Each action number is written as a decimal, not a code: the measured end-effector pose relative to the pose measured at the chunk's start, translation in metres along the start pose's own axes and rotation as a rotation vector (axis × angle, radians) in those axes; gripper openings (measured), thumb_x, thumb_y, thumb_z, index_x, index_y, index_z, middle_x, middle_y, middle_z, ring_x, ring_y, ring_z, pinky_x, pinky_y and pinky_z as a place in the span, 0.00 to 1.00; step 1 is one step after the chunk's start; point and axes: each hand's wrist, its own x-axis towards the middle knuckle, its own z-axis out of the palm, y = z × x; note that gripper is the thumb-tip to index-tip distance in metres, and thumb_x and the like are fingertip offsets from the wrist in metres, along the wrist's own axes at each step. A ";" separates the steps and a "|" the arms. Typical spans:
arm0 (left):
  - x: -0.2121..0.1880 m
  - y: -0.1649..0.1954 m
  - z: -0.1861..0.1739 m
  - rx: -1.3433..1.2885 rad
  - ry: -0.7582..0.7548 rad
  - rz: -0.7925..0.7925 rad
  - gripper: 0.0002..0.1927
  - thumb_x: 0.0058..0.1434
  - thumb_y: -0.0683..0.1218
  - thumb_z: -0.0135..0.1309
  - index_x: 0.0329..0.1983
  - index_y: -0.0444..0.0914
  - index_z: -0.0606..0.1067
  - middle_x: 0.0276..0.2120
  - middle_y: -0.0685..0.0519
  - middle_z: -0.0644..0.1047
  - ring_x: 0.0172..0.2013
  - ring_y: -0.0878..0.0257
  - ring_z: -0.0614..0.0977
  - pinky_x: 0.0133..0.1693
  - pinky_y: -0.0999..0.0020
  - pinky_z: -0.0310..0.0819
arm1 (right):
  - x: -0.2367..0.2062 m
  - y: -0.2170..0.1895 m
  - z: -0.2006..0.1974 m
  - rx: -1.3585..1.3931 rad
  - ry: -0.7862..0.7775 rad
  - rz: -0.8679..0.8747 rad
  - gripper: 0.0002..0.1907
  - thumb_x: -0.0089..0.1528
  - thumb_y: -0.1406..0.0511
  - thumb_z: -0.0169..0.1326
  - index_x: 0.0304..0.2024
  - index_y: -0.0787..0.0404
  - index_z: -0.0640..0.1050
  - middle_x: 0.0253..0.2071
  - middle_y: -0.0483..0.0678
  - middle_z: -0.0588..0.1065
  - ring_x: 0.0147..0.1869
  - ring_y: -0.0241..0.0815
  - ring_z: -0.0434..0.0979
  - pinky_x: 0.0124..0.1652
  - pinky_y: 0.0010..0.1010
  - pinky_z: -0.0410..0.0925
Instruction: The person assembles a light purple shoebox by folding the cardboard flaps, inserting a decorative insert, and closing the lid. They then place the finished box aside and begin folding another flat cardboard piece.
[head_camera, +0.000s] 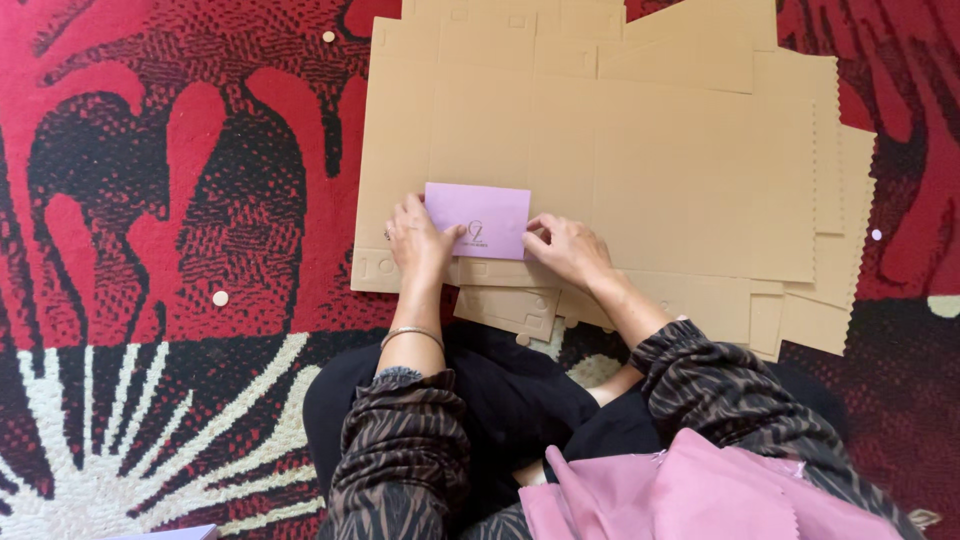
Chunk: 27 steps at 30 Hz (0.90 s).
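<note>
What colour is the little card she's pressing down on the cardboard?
The card is pale lilac with a small dark mark near its lower middle, seen in the head view.
</note>
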 end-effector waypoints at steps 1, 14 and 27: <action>0.000 0.001 0.001 0.020 -0.018 -0.018 0.40 0.41 0.51 0.77 0.54 0.37 0.69 0.51 0.42 0.74 0.54 0.42 0.74 0.55 0.52 0.68 | 0.001 0.000 -0.001 -0.005 -0.031 0.003 0.25 0.59 0.48 0.51 0.52 0.53 0.81 0.43 0.49 0.82 0.49 0.47 0.82 0.49 0.39 0.72; -0.003 0.014 -0.005 0.067 -0.039 -0.066 0.44 0.44 0.51 0.75 0.60 0.38 0.65 0.52 0.41 0.69 0.53 0.41 0.75 0.48 0.49 0.74 | -0.001 0.000 0.021 -0.335 -0.089 -0.164 0.43 0.51 0.54 0.56 0.70 0.47 0.65 0.54 0.54 0.68 0.59 0.56 0.67 0.59 0.50 0.64; -0.010 0.012 -0.004 0.071 -0.111 -0.045 0.54 0.40 0.48 0.76 0.69 0.41 0.60 0.57 0.40 0.65 0.59 0.39 0.68 0.58 0.50 0.67 | -0.018 -0.001 0.034 -0.500 0.038 -0.250 0.36 0.56 0.53 0.55 0.68 0.42 0.67 0.54 0.52 0.68 0.55 0.57 0.69 0.52 0.53 0.68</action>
